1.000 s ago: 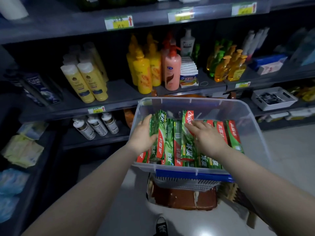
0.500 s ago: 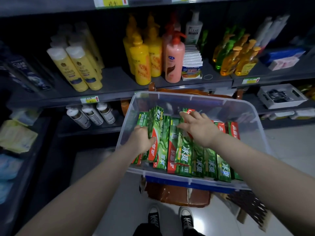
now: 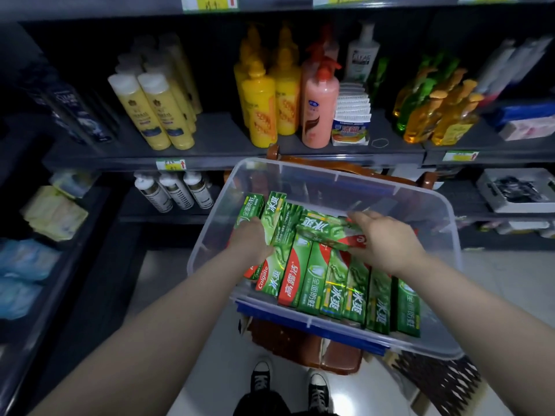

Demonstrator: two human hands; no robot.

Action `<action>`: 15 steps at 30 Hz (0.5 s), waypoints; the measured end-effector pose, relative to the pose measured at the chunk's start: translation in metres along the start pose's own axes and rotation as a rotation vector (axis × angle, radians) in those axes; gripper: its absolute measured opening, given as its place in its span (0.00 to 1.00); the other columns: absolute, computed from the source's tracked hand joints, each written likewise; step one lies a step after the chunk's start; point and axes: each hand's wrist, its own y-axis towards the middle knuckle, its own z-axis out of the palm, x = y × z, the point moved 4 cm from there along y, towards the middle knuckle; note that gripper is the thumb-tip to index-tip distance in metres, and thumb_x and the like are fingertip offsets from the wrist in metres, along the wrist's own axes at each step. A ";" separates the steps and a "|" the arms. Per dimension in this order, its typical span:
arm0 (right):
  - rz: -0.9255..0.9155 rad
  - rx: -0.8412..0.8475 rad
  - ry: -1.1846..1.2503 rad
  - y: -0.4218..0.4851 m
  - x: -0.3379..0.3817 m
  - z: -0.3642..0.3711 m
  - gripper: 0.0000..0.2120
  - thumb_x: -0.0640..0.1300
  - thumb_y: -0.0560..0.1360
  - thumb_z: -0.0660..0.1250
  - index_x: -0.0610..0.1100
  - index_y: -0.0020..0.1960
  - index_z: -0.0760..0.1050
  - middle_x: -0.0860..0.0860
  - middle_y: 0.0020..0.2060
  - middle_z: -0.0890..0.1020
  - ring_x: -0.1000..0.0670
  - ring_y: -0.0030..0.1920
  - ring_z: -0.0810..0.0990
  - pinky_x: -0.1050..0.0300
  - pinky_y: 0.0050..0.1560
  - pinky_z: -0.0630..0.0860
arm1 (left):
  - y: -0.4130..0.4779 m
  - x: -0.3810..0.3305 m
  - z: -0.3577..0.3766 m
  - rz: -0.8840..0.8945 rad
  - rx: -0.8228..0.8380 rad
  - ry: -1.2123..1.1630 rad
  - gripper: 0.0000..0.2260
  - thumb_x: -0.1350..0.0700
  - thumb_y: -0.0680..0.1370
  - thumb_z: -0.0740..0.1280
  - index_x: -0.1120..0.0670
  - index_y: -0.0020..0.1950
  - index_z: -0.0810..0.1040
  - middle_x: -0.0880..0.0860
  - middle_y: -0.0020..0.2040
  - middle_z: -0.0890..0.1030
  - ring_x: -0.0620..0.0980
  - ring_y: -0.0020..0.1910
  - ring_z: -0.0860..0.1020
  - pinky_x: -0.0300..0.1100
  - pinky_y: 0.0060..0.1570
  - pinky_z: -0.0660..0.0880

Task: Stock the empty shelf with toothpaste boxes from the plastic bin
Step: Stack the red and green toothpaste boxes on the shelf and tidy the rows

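A clear plastic bin (image 3: 345, 175) stands on a brown chair and holds several green and red toothpaste boxes (image 3: 333, 283) packed side by side. My left hand (image 3: 252, 238) grips a few upright boxes (image 3: 271, 214) at the bin's left end. My right hand (image 3: 387, 238) holds one box (image 3: 324, 231) that lies tilted across the top of the row, lifted off the others. Dark bare shelf space (image 3: 168, 217) lies low on the left, beside three white bottles.
Yellow shampoo bottles (image 3: 162, 112), yellow and pink pump bottles (image 3: 318, 106) and green and orange bottles (image 3: 432, 109) fill the shelf behind the bin. A white tray (image 3: 516, 190) sits lower right. My black sneakers (image 3: 288, 385) stand on the pale floor.
My right hand has pulled one box up out of the row and turned it sideways. My left hand has closed on the boxes at the left end. The view tilted down.
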 end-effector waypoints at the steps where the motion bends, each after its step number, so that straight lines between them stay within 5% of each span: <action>1: 0.024 0.008 0.027 -0.002 -0.001 0.003 0.33 0.61 0.71 0.68 0.50 0.72 0.64 0.48 0.65 0.74 0.43 0.61 0.76 0.51 0.56 0.74 | 0.001 0.000 0.001 -0.008 0.002 0.036 0.35 0.48 0.75 0.69 0.66 0.72 0.58 0.64 0.68 0.68 0.60 0.67 0.68 0.47 0.63 0.69; 4: 0.073 0.059 0.079 -0.004 0.001 0.014 0.29 0.62 0.69 0.69 0.48 0.65 0.70 0.46 0.59 0.76 0.43 0.58 0.77 0.50 0.54 0.76 | 0.001 -0.002 0.000 -0.022 -0.006 0.072 0.25 0.48 0.76 0.67 0.64 0.65 0.68 0.63 0.65 0.71 0.58 0.66 0.68 0.46 0.60 0.69; 7: 0.128 0.039 0.176 -0.007 0.005 0.017 0.27 0.59 0.69 0.70 0.48 0.64 0.71 0.47 0.59 0.76 0.44 0.57 0.77 0.52 0.53 0.75 | -0.005 -0.013 -0.005 0.045 -0.155 0.050 0.24 0.48 0.78 0.64 0.62 0.67 0.68 0.63 0.65 0.70 0.58 0.66 0.67 0.47 0.63 0.66; 9: 0.187 -0.042 0.304 -0.010 0.010 0.012 0.27 0.58 0.69 0.71 0.47 0.64 0.72 0.47 0.59 0.77 0.44 0.56 0.78 0.54 0.51 0.74 | -0.018 -0.030 -0.012 0.171 -0.262 -0.178 0.25 0.47 0.79 0.63 0.61 0.70 0.67 0.60 0.66 0.70 0.56 0.66 0.69 0.46 0.64 0.66; 11: 0.213 -0.142 0.467 -0.014 0.018 0.004 0.26 0.58 0.67 0.73 0.46 0.60 0.73 0.48 0.53 0.79 0.45 0.52 0.78 0.56 0.47 0.73 | -0.031 -0.050 -0.011 0.256 -0.129 -0.525 0.27 0.45 0.78 0.63 0.58 0.72 0.65 0.56 0.66 0.72 0.53 0.64 0.72 0.46 0.65 0.68; 13: 0.144 -0.220 0.620 -0.015 0.031 -0.005 0.25 0.55 0.66 0.75 0.46 0.58 0.74 0.50 0.48 0.78 0.49 0.47 0.77 0.58 0.43 0.71 | -0.042 -0.066 -0.008 0.191 0.059 -0.906 0.29 0.39 0.72 0.68 0.52 0.68 0.67 0.53 0.64 0.75 0.51 0.60 0.76 0.51 0.63 0.72; 15: -0.004 -0.204 0.704 -0.015 0.045 -0.013 0.25 0.52 0.68 0.75 0.45 0.61 0.74 0.51 0.49 0.78 0.52 0.48 0.76 0.59 0.46 0.72 | -0.044 -0.062 -0.013 0.107 -0.002 -1.102 0.23 0.41 0.69 0.71 0.47 0.59 0.68 0.53 0.58 0.79 0.53 0.54 0.80 0.55 0.57 0.76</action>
